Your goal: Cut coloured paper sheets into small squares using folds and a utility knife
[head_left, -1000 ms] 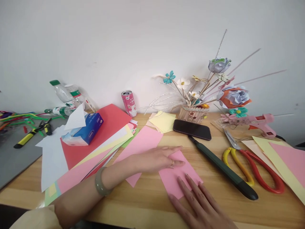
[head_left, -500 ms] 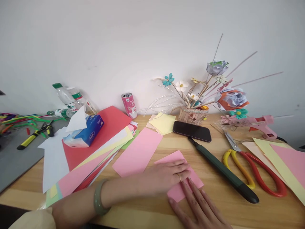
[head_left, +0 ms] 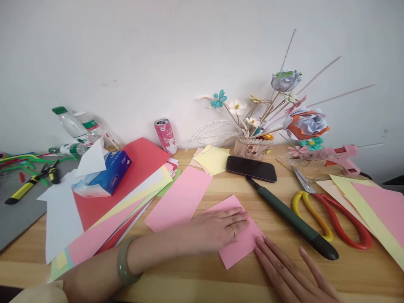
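Head view: left grip (head_left: 217,229) lies flat, fingers spread, pressing the pink paper square (head_left: 240,240) onto the wooden surface (head_left: 202,273). Right grip (head_left: 290,273) open, palm down, fingertips touching the square's right corner. Green knife (head_left: 293,219) lies just beyond.

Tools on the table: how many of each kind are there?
Scissors: 1
Green knife: 1
Pink glue gun: 1
Yellow-handled pliers: 1
Total: 4
The left hand presses on the small pink paper; the right hand lies flat at its edge. Neither touches a tool.
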Demonstrator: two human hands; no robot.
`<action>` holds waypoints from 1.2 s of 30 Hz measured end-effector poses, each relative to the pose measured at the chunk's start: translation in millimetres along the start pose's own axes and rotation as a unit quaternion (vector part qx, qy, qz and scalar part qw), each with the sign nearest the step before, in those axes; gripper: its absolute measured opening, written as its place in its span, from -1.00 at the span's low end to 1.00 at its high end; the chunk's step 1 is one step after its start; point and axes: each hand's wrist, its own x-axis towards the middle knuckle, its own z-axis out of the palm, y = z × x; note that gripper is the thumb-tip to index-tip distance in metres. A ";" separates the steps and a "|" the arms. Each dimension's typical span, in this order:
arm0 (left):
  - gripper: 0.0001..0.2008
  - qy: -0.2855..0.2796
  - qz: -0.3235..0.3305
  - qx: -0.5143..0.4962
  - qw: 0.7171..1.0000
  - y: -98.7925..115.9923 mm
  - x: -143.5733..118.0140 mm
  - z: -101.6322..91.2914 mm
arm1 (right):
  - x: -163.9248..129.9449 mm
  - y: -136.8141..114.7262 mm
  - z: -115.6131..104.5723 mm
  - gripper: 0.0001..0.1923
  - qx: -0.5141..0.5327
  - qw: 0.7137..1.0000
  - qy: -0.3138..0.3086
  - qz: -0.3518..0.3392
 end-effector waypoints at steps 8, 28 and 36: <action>-0.60 0.016 -0.006 0.010 1.000 9.6 -4.2 -0.2 | -5.2 6.8 -9.0 -0.12 0.003 0.999 -0.025 0.026; -0.39 0.109 -0.016 0.073 0.991 45.2 -81.2 59.1 | -6.1 -4.4 -7.4 -0.22 0.012 0.996 -0.024 0.085; -0.43 0.114 -0.012 0.104 0.988 49.6 -80.6 47.0 | 23.5 -36.6 -14.6 -0.52 0.060 0.997 0.008 -0.038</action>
